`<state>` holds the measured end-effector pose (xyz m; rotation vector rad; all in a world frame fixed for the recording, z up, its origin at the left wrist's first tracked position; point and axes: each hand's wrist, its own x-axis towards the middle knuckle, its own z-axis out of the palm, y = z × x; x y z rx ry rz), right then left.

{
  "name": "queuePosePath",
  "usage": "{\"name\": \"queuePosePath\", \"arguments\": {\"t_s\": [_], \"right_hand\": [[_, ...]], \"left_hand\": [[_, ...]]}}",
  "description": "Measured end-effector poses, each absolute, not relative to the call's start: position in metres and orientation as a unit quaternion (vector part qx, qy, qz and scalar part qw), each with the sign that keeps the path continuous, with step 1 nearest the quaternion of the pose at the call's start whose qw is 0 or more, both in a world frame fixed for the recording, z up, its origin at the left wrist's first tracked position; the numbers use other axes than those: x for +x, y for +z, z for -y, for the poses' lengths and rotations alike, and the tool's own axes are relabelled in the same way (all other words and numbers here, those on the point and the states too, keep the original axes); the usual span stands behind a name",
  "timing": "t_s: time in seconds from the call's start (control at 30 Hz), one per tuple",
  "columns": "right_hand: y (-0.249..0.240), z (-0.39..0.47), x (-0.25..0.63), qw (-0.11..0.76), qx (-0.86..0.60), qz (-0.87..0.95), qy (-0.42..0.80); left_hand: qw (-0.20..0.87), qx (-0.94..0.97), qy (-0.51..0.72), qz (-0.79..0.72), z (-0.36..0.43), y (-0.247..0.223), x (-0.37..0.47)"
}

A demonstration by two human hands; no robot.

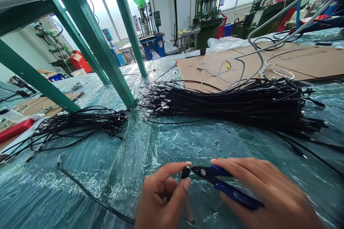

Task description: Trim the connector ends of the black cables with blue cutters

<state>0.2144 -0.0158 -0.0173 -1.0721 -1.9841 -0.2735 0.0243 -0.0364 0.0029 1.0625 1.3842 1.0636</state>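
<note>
Between thumb and index finger, my left hand (165, 196) pinches a small black cable connector (185, 171) with a metal tip. Blue-handled flush cutters (231, 186) lie in my right hand (266, 189), their handles spread. The cutters' dark jaw tips are right beside the connector's metal end; whether they touch it I cannot tell. A black cable (91, 195) with a pale plug at its far end runs across the table toward my left hand. Where it goes behind the hand is hidden.
A large bundle of black cables (228, 103) lies beyond my hands. A smaller cable bundle (86, 123) sits at the left, by green frame posts (99, 39). Flat cardboard (215, 64) with loose grey cables is farther back. Plastic film covers the table (129, 171).
</note>
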Motion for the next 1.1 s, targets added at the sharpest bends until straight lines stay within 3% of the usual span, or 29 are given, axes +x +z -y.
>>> {"name": "queuePosePath", "arguments": {"t_s": [0.17,1.1], "right_hand": [[-0.0173,0.016,0.2115,0.418,-0.425,0.794,-0.117],[-0.0146,0.0142,0.2109,0.41,-0.418,0.8,-0.129]], "left_hand": [[0.475,0.481,0.447,-0.587,0.0375,0.001,0.0251],[0.469,0.509,0.427,-0.581,0.0365,0.0031,0.0231]]}}
